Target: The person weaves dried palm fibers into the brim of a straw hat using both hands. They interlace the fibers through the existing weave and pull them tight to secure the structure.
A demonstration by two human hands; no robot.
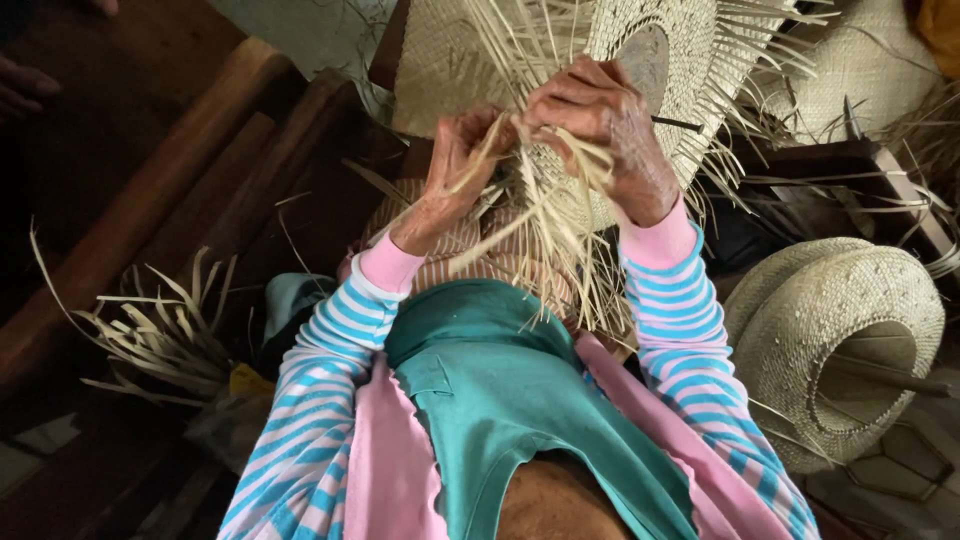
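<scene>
Unfinished woven straw piece (560, 50) held up at centre top of view, flat and pale, round in outline, with a darker oval patch near its middle and many loose strands (545, 215) fanning off the edge and hanging down toward the lap. Left hand (462, 165) at the lower edge of the piece, fingers curled and pinched together on several strands. Right hand (597, 125) just beside it, slightly higher, fingers closed over the rim and clamped on a bundle of strands; a thin dark rod (678, 124) sticking out sideways from behind this hand, its hold not discernible. Both hands nearly touching, strands crossing between them.

Below the hands: sleeves striped pink, white and blue (675, 320), teal garment (500, 390) over the chest, pink lining at both sides. Under the hanging strands, a striped woven item (440, 240) resting on the lap, largely hidden.

Right of view: finished straw hat (835, 345) lying on its side, crown opening facing the camera, well apart from the hands. Behind it, further woven straw goods (860, 70) stacked at upper right. Dark wooden table edge (850, 160) between them, stray strands lying across it.

Left of view: bundle of loose cut straw (160, 330) beside dark wooden planks (170, 170). Upper left corner: part of another person's hand (20, 85), well apart from the work.
</scene>
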